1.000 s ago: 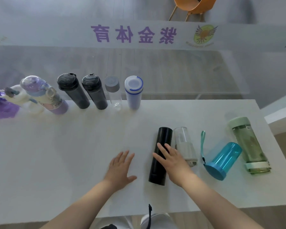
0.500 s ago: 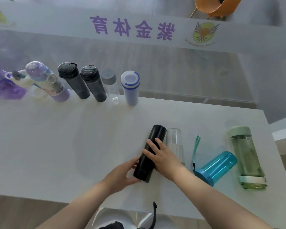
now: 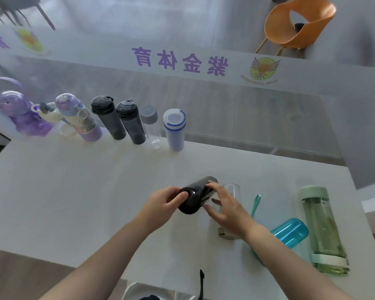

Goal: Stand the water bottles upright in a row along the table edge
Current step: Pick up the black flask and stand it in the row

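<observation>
- The white table [image 3: 74, 191] fills most of the view; its far edge runs beside a glass partition [image 3: 225, 118].
- Across the partition runs a pale band with purple characters, seen mirrored, reading 紫金体育 [image 3: 180, 60]. To its right sits a round yellow-green winged emblem [image 3: 263, 69] with small lettering beneath, too small to read.
- An orange chair [image 3: 299, 24] stands beyond the glass at upper right.
- Along the far edge a row of bottles stands upright, from left: a purple bottle [image 3: 22, 115], a white bottle [image 3: 50, 113], a lilac-based bottle with a printed label [image 3: 82, 120] whose print is illegible, two dark grey bottles [image 3: 108, 118] [image 3: 131, 123], a clear bottle with a grey cap [image 3: 149, 124], and a white bottle with blue rings [image 3: 174, 128].
- A pale green bottle [image 3: 320, 226] lies on its side at the right, long axis running near to far, green cap at the far end.
- A blue bottle [image 3: 290, 232] lies beside it, partly behind the right forearm, with a teal strap [image 3: 256, 204].
- A clear tumbler [image 3: 231, 189] lies just behind the right hand.
- The black bottle [image 3: 196, 197] is held off the table near the front centre, tilted, long axis running from near-left to far-right, one round end facing the camera.
- The left hand [image 3: 162, 204] curls round the near end, thumb pressed on the side.
- The right hand [image 3: 225, 208] has its fingers closed over the far part of the barrel.
</observation>
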A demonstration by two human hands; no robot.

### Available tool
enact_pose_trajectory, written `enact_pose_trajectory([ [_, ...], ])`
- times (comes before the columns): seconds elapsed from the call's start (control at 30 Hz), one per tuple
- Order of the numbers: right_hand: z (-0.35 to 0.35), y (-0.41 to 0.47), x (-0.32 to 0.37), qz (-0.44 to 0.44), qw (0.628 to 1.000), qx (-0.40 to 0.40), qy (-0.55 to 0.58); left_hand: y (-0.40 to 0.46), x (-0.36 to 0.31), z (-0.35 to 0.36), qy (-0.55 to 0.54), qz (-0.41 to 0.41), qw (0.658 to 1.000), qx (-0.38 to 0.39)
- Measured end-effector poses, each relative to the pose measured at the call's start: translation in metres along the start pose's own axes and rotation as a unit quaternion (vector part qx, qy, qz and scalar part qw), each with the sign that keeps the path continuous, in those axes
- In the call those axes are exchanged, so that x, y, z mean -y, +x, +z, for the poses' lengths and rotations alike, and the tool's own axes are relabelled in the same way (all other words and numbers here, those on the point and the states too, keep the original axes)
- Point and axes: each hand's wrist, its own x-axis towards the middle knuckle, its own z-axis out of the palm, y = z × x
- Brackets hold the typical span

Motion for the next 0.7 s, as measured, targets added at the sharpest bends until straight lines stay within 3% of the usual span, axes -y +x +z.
enact_pose_trajectory([
  [0.27,-0.011,0.026,0.007,0.032,0.994,-0.073,0.075,0.05,-0.056,-0.006,0.078,-0.032,0.996,-0.011],
  [0.4,-0.028,0.039,0.003,0.063,0.99,-0.074,0.107,0.074,-0.075,-0.004,0.024,-0.057,0.998,0.012],
  [0.7,-0.043,0.036,-0.012,0.102,0.988,-0.054,0.104,0.089,-0.097,0.013,0.059,-0.036,0.996,0.063],
])
